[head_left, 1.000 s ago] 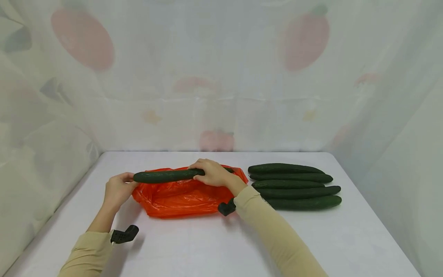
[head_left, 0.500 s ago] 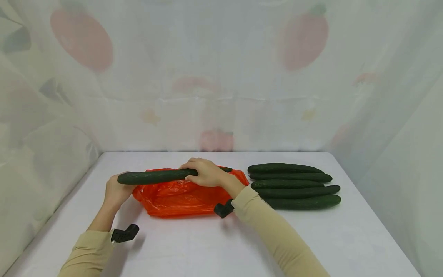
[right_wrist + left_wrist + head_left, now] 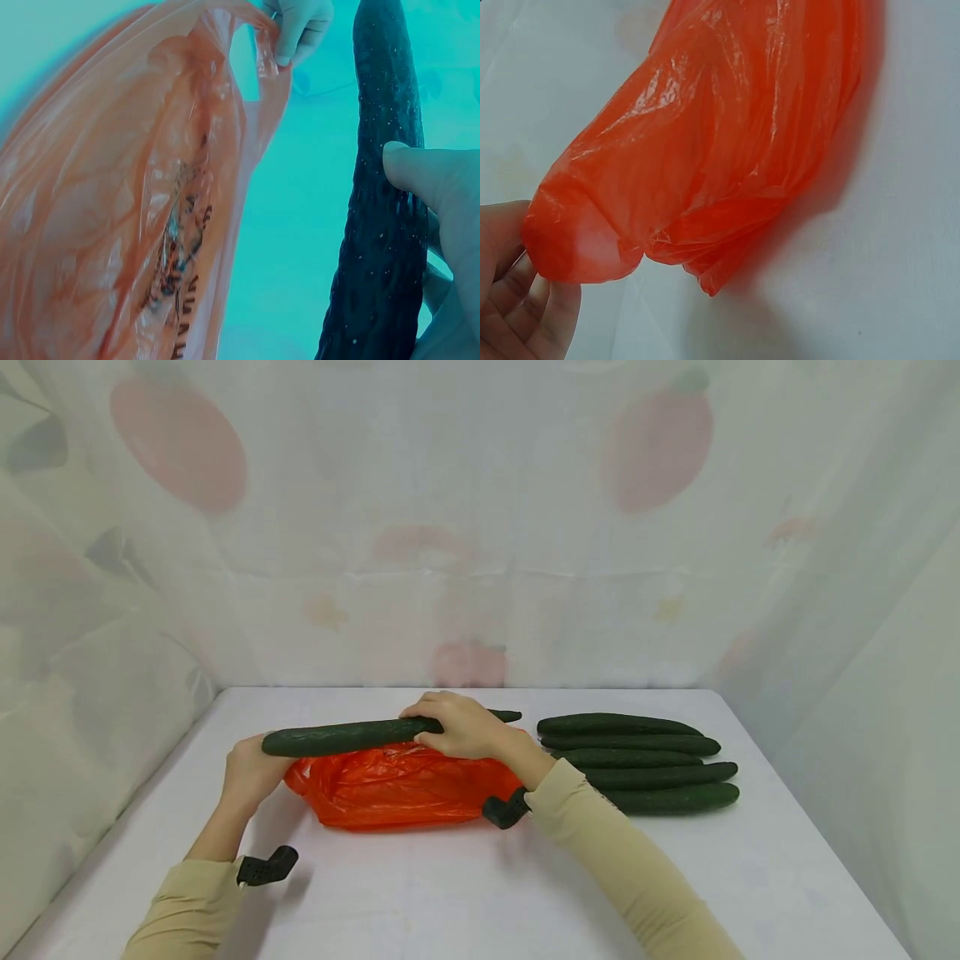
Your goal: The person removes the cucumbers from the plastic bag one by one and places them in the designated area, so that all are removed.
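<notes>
My right hand (image 3: 465,727) grips a long dark green cucumber (image 3: 330,739) near its middle, thumb on the near side. The cucumber lies crosswise above a red plastic bag (image 3: 397,789), its left end overlapping my left hand (image 3: 251,772) in the head view. In the left wrist view, the left hand (image 3: 525,300) pinches the edge of the bag (image 3: 705,135). The right wrist view shows those left fingers on a handle loop of the bag (image 3: 135,187), with dark print on its side, beside the bumpy cucumber (image 3: 386,187).
Several more cucumbers (image 3: 660,799) lie side by side at the right of the white table (image 3: 420,893). A pale printed curtain (image 3: 480,527) hangs behind the table's back edge and along both sides. Each wrist carries a small black camera (image 3: 268,866).
The cucumber moved left with my right hand, then slightly back right and up, its right end now above the bag. The left hand stays at the bag's left edge.
</notes>
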`<move>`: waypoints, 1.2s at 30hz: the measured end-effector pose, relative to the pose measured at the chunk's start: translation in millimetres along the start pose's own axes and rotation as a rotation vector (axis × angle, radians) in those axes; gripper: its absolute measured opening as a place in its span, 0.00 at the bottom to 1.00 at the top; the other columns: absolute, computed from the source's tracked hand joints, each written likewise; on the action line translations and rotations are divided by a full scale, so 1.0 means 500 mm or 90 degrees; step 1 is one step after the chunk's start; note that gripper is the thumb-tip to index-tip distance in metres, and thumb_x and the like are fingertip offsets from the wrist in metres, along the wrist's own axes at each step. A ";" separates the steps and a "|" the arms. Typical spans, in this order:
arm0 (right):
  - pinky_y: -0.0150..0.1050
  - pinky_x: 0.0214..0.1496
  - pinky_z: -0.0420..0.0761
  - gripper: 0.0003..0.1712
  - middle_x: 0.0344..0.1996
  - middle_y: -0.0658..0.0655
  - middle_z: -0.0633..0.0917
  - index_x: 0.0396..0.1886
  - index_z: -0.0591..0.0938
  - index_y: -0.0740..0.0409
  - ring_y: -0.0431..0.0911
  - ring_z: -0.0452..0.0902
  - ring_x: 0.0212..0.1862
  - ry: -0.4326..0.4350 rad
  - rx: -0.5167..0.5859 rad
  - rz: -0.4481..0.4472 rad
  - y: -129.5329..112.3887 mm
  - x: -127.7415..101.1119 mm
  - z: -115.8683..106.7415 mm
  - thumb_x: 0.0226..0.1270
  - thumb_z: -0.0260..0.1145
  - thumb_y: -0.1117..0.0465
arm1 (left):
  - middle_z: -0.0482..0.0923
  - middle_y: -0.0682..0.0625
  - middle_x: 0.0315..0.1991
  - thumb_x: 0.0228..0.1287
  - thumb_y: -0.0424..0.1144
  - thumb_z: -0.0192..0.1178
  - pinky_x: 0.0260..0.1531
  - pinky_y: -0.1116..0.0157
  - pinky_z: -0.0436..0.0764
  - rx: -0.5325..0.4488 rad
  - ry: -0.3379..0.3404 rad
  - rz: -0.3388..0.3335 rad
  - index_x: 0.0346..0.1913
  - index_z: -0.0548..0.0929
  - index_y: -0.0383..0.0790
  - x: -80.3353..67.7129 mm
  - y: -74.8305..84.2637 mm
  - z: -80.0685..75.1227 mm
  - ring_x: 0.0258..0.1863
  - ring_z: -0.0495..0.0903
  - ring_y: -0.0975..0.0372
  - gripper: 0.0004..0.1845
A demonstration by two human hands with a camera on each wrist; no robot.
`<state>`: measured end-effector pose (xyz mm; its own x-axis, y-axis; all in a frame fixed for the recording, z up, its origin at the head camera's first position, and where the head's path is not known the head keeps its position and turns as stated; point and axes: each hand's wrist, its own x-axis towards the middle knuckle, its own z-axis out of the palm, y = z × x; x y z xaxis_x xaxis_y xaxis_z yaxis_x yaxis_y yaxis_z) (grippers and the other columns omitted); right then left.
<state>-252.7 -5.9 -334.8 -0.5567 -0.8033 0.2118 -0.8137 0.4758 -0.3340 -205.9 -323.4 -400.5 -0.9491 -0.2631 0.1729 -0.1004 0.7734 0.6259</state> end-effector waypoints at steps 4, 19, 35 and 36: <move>0.34 0.57 0.70 0.21 0.51 0.47 0.78 0.58 0.75 0.50 0.40 0.71 0.54 0.001 -0.023 0.008 0.004 -0.019 -0.011 0.65 0.60 0.56 | 0.82 0.37 0.33 0.60 0.40 0.56 0.22 0.65 0.69 -0.016 0.005 0.019 0.39 0.82 0.33 0.003 -0.002 0.001 0.32 0.73 0.51 0.13; 0.35 0.52 0.74 0.19 0.47 0.46 0.79 0.55 0.77 0.50 0.40 0.73 0.49 0.041 -0.055 0.020 0.054 -0.123 -0.030 0.63 0.61 0.57 | 0.82 0.40 0.36 0.62 0.47 0.56 0.21 0.69 0.76 -0.049 -0.025 0.015 0.43 0.83 0.35 0.005 -0.008 0.007 0.27 0.77 0.62 0.17; 0.36 0.44 0.77 0.19 0.43 0.46 0.80 0.51 0.79 0.52 0.40 0.74 0.44 0.132 -0.073 0.033 0.117 -0.271 -0.058 0.58 0.66 0.61 | 0.82 0.39 0.38 0.63 0.45 0.56 0.22 0.69 0.76 -0.045 -0.030 0.001 0.43 0.82 0.35 0.000 -0.009 0.008 0.29 0.78 0.59 0.16; 0.36 0.43 0.77 0.19 0.42 0.46 0.80 0.51 0.79 0.51 0.39 0.74 0.44 0.143 -0.079 0.028 0.119 -0.282 -0.060 0.58 0.66 0.61 | 0.82 0.39 0.38 0.63 0.45 0.56 0.22 0.69 0.76 -0.046 -0.030 0.002 0.44 0.82 0.35 0.001 -0.009 0.008 0.29 0.78 0.58 0.16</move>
<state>-227.8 146.4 -356.9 -0.6041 -0.6876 0.4029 -0.7943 0.5601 -0.2351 -206.9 -324.8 -406.1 -0.9624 -0.2329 0.1400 -0.0777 0.7297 0.6793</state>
